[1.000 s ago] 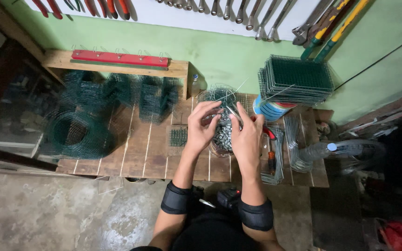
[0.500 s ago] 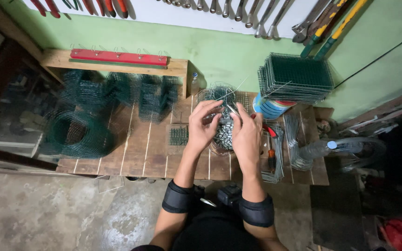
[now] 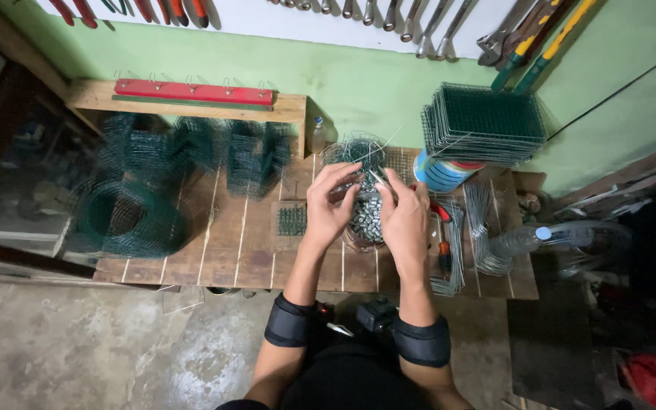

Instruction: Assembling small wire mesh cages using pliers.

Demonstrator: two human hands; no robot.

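Note:
My left hand [image 3: 330, 203] and my right hand [image 3: 403, 216] meet over the middle of a wooden plank bench [image 3: 225, 250]. Both pinch a thin wire piece [image 3: 372, 173] held between the fingertips. Directly under them sits a clear container of small silvery metal clips [image 3: 366, 219]. Behind the hands lies a round coil of green wire mesh [image 3: 356, 149]. A small square of green mesh [image 3: 292, 220] lies flat just left of my left hand. Black bands wrap both forearms.
Rolls and folded pieces of green mesh [image 3: 130, 220] crowd the bench's left half. A stack of flat mesh panels [image 3: 484, 123] rests on a blue-white tub [image 3: 443, 173] at right. Bent wire frames [image 3: 483, 228], red-handled pliers [image 3: 443, 254] and a plastic bottle [image 3: 519, 240] lie right. Tools hang on the wall.
Both hands stay over the clip container; the fingers have shifted slightly on the wire piece. Nothing else on the bench has moved.

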